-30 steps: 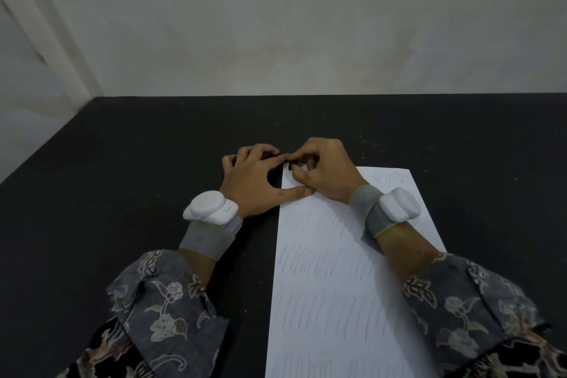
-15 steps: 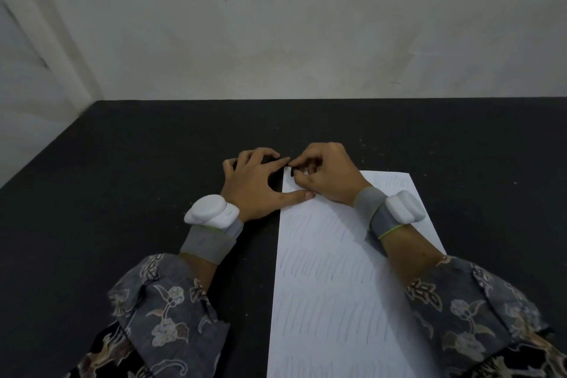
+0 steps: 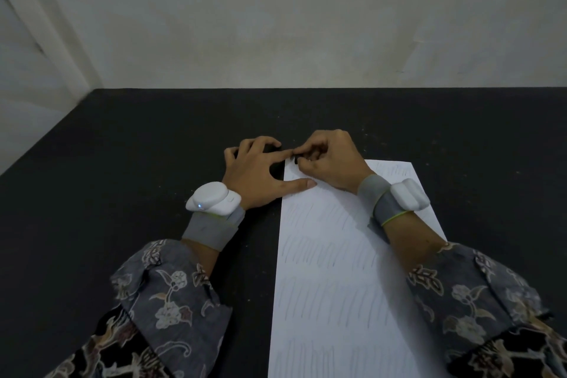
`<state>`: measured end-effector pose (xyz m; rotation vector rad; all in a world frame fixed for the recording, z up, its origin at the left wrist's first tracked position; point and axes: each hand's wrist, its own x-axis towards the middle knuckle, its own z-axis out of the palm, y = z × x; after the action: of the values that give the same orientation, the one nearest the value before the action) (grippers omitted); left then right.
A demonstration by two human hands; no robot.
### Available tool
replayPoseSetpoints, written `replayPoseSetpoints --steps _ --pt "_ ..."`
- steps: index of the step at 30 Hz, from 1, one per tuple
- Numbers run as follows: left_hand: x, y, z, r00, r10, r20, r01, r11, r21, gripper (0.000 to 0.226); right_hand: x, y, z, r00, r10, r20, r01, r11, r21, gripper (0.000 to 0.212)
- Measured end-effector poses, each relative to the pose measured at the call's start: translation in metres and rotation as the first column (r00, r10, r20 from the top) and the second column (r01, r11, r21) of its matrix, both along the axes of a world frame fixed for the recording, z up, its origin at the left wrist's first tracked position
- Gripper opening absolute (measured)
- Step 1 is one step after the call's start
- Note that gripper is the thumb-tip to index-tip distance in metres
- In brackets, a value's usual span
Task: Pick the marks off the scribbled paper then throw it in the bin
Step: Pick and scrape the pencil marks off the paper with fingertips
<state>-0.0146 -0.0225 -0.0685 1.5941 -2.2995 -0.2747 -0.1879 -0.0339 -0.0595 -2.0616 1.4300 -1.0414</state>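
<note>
Because the right hand (image 3: 329, 159) is curled over the far left corner of the scribbled paper (image 3: 340, 270), pinching a small dark thing (image 3: 296, 160) that I take for an eraser, a hard stroke toward the sheet's edge could crease or tear that corner, in my judgement. The left hand (image 3: 260, 173) lies spread and relaxed, thumb pressing the paper's left edge and forefinger reaching to the right fingertips; if that thumb slips, the sheet would likely skid on the black worktop (image 3: 122, 178). The paper lies flat, running from mid-worktop to the near edge, right of centre. It is white and covered in rows of faint slanted pencil strokes. No bin shows in the head view.
</note>
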Motion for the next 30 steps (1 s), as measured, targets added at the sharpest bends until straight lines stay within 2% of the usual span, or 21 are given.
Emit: replayPoseSetpoints --steps 6,10,15,20,25,30 --pt "0.0 -0.001 0.0 1.0 0.007 0.0 -0.007 1.0 0.005 0.093 0.004 0.002 0.0 1.0 -0.02 -0.02 0.019 0.999 -0.037 0.016" --pt "-0.001 0.0 0.0 1.0 0.008 -0.01 -0.008 1.0 -0.003 0.097 -0.003 0.004 0.007 0.998 0.054 -0.011 -0.053 0.996 0.066 0.014" --pt "0.0 -0.001 0.0 1.0 0.008 -0.003 -0.008 1.0 -0.001 0.096 0.006 0.006 0.005 1.0 -0.009 -0.029 0.009 1.0 -0.01 0.015" --pt "0.0 -0.001 0.0 1.0 0.001 -0.005 -0.001 1.0 -0.001 0.095 -0.001 0.008 0.013 0.998 0.055 -0.024 -0.052 0.993 0.107 0.013" --pt "0.0 0.0 0.001 1.0 0.001 0.01 -0.001 1.0 0.018 0.084 0.008 0.009 0.009 0.998 -0.005 -0.066 0.005 1.0 0.0 0.013" --pt "0.0 0.001 0.002 1.0 -0.003 0.014 0.003 1.0 0.027 0.09 -0.004 0.007 0.013 0.998 0.05 -0.032 -0.045 0.99 0.131 0.013"
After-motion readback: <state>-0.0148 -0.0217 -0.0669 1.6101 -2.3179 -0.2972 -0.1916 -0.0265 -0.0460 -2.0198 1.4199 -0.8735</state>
